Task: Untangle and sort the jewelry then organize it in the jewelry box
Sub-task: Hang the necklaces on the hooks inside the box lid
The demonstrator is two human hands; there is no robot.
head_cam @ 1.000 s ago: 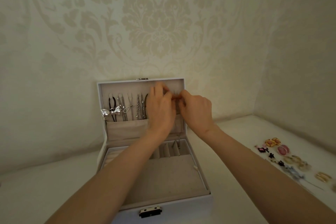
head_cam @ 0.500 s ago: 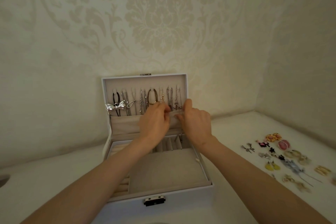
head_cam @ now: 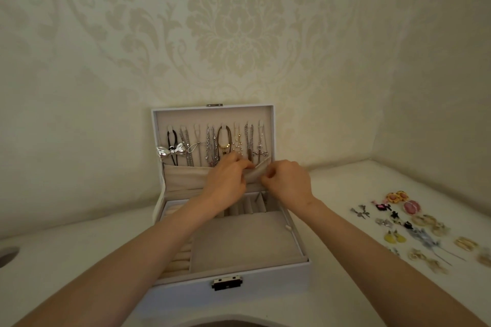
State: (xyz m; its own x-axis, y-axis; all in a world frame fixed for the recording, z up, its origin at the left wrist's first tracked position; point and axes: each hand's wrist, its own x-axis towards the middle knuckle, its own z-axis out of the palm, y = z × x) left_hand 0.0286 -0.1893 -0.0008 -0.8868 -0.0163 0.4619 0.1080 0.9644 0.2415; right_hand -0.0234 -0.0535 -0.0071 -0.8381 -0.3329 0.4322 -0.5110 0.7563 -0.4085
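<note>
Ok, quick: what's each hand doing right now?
Left hand: pinching the top edge of the beige fabric pocket in the lid of the white jewelry box.
Right hand: pinching the same pocket edge.

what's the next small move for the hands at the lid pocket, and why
Probably ease the end of the cross necklace down into the fabric pocket, then release the edge. The left hand and right hand both pinch the pocket's top edge, which is pulled forward on its right side, and the necklace's pendant hangs just above that opening.
</note>
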